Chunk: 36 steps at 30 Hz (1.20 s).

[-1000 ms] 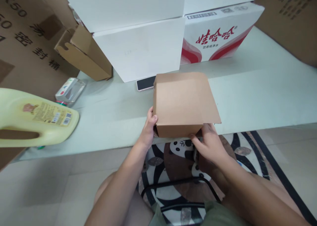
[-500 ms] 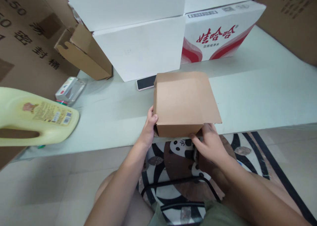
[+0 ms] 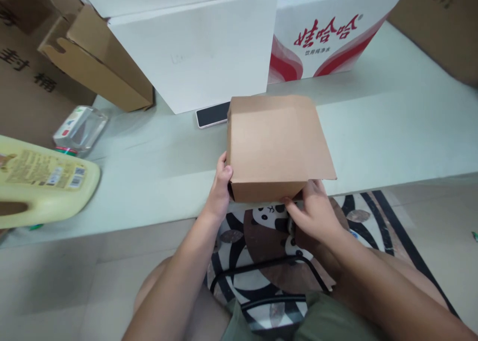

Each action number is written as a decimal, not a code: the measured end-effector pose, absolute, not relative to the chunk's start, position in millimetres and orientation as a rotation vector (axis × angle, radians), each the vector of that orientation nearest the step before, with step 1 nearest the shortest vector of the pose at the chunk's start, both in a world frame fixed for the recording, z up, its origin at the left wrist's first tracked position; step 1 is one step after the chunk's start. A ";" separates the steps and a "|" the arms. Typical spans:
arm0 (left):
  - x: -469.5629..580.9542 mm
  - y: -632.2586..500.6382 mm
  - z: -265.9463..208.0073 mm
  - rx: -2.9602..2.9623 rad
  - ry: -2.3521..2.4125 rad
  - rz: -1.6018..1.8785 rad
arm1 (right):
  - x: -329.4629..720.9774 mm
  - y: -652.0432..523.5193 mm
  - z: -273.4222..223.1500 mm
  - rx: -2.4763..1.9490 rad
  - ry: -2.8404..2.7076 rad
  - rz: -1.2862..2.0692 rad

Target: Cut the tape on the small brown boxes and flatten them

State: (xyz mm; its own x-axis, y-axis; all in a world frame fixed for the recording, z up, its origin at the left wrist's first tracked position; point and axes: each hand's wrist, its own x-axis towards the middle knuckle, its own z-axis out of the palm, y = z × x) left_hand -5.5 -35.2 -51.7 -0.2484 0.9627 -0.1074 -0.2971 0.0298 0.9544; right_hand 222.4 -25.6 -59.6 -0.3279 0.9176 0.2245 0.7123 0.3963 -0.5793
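Observation:
A brown cardboard box is between my hands at the table's front edge, its wide face up and a flap sticking out on the right. My left hand grips its left side near the front corner, thumb on the edge. My right hand holds the lower right front corner, thumb against the front face; its other fingers are partly hidden under the flap. Just behind the box lies a phone with a dark screen, partly covered by the box.
White cartons stand at the back, one with red lettering. On the left are an open brown carton, a clear plastic container and a yellow jug. A large brown carton stands at the right.
The view has shifted a little, so the surroundings sit further left and higher. Both hands keep their hold on the box, which looks almost unchanged.

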 end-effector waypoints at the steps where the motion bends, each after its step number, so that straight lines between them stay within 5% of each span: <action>1: -5.9 -35.3 -51.7 0.804 1.193 1.469 | 222.2 -25.4 -59.8 -1.390 -2.139 0.524; 25: -9.9 -39.1 -27.4 0.618 1.315 1.596 | 227.0 -16.2 -52.8 -1.470 -1.761 0.742; 36: -33.1 -39.3 -41.2 1.004 1.332 1.600 | 230.3 -13.6 -51.1 -1.529 -1.709 0.764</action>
